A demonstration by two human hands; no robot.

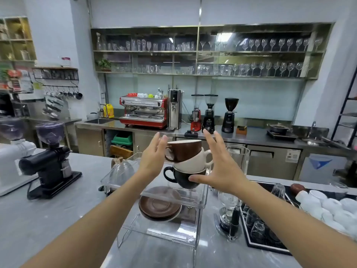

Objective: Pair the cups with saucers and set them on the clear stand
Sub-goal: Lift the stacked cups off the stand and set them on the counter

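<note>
A black coffee grinder [51, 165] stands at the counter's left. The left hand [154, 157], fingers straight and spread, flanks a leaning stack: brown cup [183, 149] on white cup [193, 161] on black cup [181, 177], atop the clear stand [199, 192]. Brown saucers [160, 206] lie stacked on its lower shelf. The right hand [222, 169], fingers wide, thumb touching the black cup, flanks the other side.

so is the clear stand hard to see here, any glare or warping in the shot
Head view: the clear stand shows mostly as bright edges and reflections, with the counter visible through it; the stacked cups and brown saucers are sharp; wide-angle distortion bows the forearms and frame edges; the glassware shelves carry glare.
</note>
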